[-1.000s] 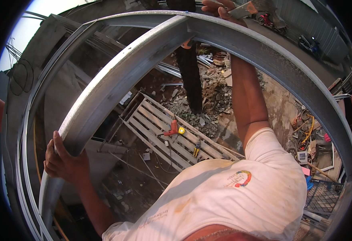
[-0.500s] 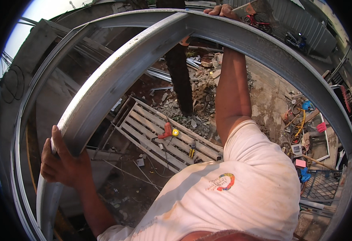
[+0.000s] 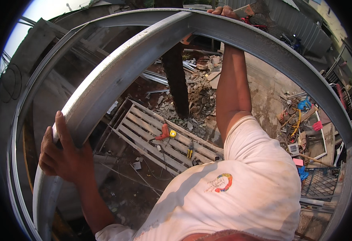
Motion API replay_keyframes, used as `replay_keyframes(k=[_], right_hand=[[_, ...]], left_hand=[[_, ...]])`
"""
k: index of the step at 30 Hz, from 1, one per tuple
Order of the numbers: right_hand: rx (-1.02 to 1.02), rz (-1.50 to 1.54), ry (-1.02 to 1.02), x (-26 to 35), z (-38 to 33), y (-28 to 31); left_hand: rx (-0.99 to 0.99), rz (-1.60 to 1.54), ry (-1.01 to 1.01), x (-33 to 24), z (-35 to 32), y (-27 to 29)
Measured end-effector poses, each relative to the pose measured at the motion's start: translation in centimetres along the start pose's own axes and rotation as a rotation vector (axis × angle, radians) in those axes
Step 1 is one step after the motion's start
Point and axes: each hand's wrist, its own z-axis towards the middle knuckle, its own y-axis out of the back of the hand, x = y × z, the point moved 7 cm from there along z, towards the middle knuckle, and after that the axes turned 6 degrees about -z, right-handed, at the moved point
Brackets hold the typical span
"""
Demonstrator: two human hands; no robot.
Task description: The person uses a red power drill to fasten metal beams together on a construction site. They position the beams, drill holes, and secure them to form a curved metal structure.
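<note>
A grey metal channel frame (image 3: 288,56) surrounds my upper body, its straight members bent by the lens. My left hand (image 3: 65,154) grips the cross channel (image 3: 120,66) at the left, one finger stretched along its edge and the others curled over it. Reaching up at the far side, my right hand (image 3: 223,12) has its fingers hooked over the frame's far member; its palm is hidden behind the metal. A small orange piece (image 3: 187,39) shows under the joint of the two members; its kind is unclear.
Below stands a slatted wooden platform (image 3: 144,132) with a red power drill (image 3: 162,132), a yellow tape measure (image 3: 172,133) and pliers (image 3: 190,150). Beyond it are a dark post (image 3: 176,80) and rubble (image 3: 202,100). Assorted scrap (image 3: 294,124) lies at the right.
The view has shifted slightly, so the ground and platform sit a little differently behind the frame. My left hand appears slightly higher; both hands keep their hold on the metal.
</note>
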Motion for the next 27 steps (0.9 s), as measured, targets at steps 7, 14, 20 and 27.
replay_keyframes(k=[7,14,20,27], right_hand=[[-0.406,0.390,-0.074,-3.4,-1.1,3.3],[-0.145,0.097,-0.071,0.0,-0.1,-1.5],[-0.096,0.114,-0.027,-0.1,0.3,-1.2],[-0.163,0.027,0.011,-0.9,-0.3,0.2]], left_hand=[[0.016,0.065,-0.002,0.4,-0.2,-0.6],[0.013,0.059,-0.007,0.3,0.1,-0.1],[-0.005,0.071,-0.019,0.3,0.0,-0.2],[-0.045,0.028,-0.024,-0.1,0.1,0.0]])
